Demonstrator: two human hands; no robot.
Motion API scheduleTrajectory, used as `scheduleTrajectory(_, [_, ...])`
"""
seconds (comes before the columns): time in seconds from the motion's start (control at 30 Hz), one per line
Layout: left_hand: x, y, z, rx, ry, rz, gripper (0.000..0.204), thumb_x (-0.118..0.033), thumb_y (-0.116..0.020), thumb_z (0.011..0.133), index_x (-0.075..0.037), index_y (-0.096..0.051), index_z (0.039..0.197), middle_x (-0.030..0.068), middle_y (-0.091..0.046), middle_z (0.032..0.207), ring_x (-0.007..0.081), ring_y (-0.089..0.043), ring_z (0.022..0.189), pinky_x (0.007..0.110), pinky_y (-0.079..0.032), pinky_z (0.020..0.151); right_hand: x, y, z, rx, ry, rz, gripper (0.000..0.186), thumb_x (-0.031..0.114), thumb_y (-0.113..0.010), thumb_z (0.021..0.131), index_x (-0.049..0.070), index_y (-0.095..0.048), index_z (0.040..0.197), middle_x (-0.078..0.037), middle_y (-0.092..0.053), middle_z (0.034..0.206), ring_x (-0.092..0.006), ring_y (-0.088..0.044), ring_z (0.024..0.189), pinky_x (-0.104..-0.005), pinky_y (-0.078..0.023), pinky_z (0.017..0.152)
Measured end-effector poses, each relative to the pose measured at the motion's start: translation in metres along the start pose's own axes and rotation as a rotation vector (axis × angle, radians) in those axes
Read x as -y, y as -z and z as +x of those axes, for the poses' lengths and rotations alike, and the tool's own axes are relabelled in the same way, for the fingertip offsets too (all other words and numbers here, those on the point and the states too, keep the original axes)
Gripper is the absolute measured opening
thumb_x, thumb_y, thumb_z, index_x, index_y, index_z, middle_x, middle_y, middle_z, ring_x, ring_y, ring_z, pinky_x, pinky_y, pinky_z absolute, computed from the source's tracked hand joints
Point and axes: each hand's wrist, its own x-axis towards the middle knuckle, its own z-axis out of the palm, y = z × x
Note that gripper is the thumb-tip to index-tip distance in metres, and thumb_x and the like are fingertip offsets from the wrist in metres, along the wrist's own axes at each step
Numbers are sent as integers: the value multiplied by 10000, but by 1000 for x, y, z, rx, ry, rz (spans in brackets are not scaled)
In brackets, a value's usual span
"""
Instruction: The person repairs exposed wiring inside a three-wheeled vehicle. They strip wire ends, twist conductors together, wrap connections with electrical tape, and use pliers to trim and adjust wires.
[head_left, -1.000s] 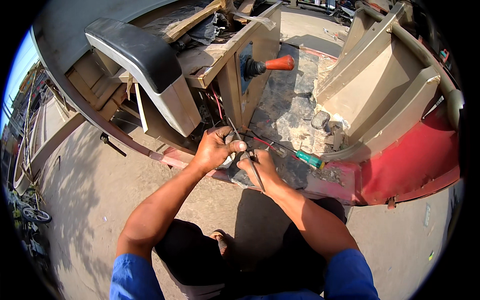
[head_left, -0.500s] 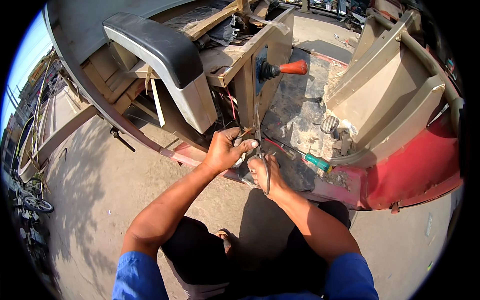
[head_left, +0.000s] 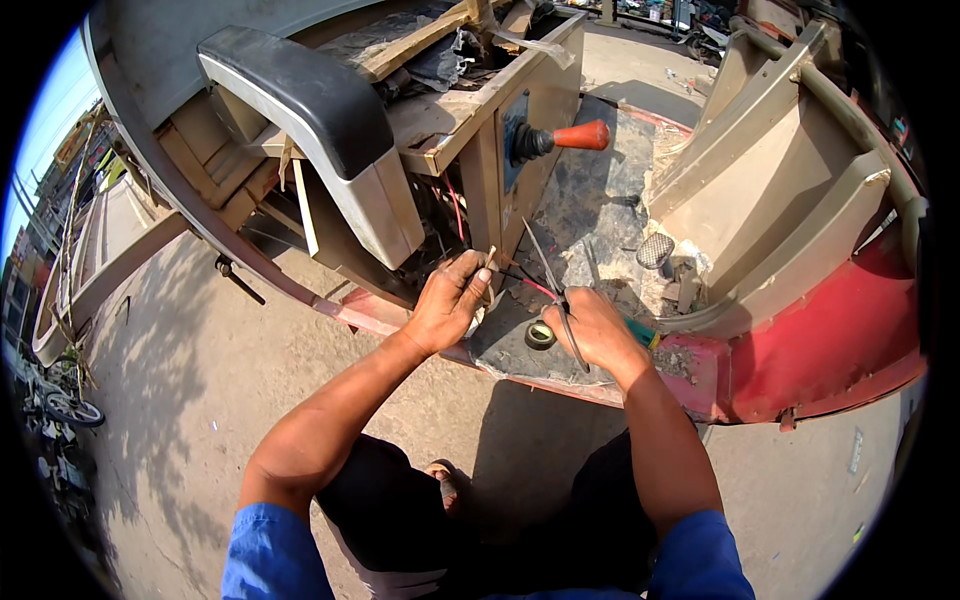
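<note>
My left hand [head_left: 455, 300] is closed in a pinch beside the open front of the tan box. Its fingers hold a thin wire, and a small tan tip sticks up by the thumb. The dark and red wire [head_left: 538, 287] runs between my two hands. My right hand [head_left: 592, 325] grips scissors [head_left: 553, 272] by the handles, their blades spread and pointing away from me, apart from my left hand. A roll of black tape [head_left: 540, 335] lies on the floor mat beneath. The green-handled screwdriver [head_left: 643, 333] is partly covered by my right hand.
A lever with a red knob [head_left: 582, 135] juts from the tan box [head_left: 545, 150]. A black and grey armrest-like piece [head_left: 370, 190] overhangs at left. Metal seat-like panels [head_left: 760, 180] and a red body edge [head_left: 820, 340] stand right. A mesh-topped pedal [head_left: 656, 250] sits on the floor.
My right hand has moved right with the scissors, away from my left hand, and the blades have spread. The tape roll now shows. My left hand stays nearly in place.
</note>
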Motion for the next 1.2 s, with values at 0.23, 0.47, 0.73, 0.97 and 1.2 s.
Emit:
scheduleTrajectory(0.23, [-8,-2,0,-87,52,-12,129,-57,-556,996,15,-615,1086,97,-594,798,110,-510,720,265,-462,677,-31,21,-3,354,-47,-333,423,339,-726,733,-71,-671,825,-273,-659,840,-416,-664,844,-456,-523,757])
scheduleTrajectory(0.47, [-13,6,1,-78,37,9,124,-1,-571,970,17,-655,1059,122,-643,795,111,-548,692,269,-481,656,-16,-17,-5,436,-34,-460,319,233,-704,717,-18,-714,914,-232,-700,1020,-381,-664,1020,-440,-531,872])
scheduleTrajectory(0.73, [1,0,-2,19,139,-112,129,-90,-575,1002,37,-597,1011,49,-651,826,93,-573,754,267,-491,701,-8,-15,6,118,74,-239,223,178,-695,749,-19,-710,853,-233,-701,942,-387,-684,814,-428,-551,768])
scheduleTrajectory(0.97, [5,-3,-2,45,204,-266,100,-92,-583,1001,3,-556,985,33,-624,835,75,-579,777,251,-495,705,20,-29,24,-93,37,872,189,81,-657,936,7,-652,1110,-19,-656,857,-78,-593,636,-227,-489,552])
scheduleTrajectory(1.2, [3,-3,-2,46,173,-278,120,-104,-599,993,1,-552,960,24,-597,801,75,-555,732,254,-477,668,28,-34,34,-101,127,945,142,85,-660,944,0,-654,1056,-8,-636,803,-55,-535,612,-216,-448,511])
